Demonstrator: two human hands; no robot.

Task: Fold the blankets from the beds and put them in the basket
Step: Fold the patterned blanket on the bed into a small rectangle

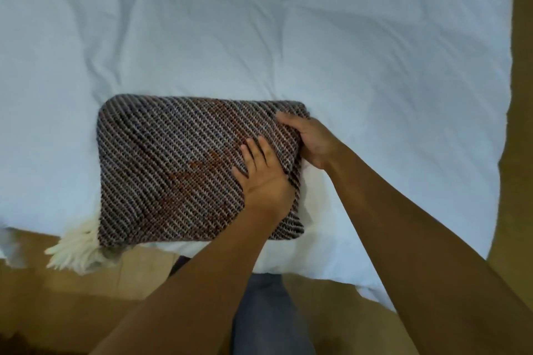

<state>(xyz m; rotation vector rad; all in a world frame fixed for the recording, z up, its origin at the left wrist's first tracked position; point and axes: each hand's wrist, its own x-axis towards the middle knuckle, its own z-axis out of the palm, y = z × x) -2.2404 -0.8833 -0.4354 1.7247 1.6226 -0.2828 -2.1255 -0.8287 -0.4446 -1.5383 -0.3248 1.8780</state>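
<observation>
Fingers (284, 121) gripping folded blanket (178, 164), white bed (259, 37)

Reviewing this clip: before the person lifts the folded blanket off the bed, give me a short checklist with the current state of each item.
1. Blanket folded into a compact rectangle: ok.
2. Left hand flat on top, pressing the fold down: ok.
3. Right hand has a grip on the right edge, thumb on top: ok; fingers underneath cannot tell.
4. Fringe tucked in: not ok, cream tassels spill out at the near left corner over the edge of the bed.
5. Basket in reach: cannot tell, none in view.
</observation>
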